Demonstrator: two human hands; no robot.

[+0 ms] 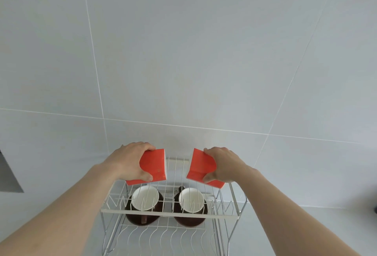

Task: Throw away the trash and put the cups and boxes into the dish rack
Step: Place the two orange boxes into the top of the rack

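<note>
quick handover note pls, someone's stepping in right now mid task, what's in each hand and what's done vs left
Left hand: gripping the left red box, held over the left end of the dish rack's upper tier.
Right hand: gripping the right red box, held over the right end of the same tier.
Done: two brown cups, the left cup and the right cup, sit in the rack under the upper tier's wires, white insides facing the camera.
Left: set both boxes down into the rack. Neither looks released yet. No trash or bin is in view, so that part cannot be judged from here.
</note>
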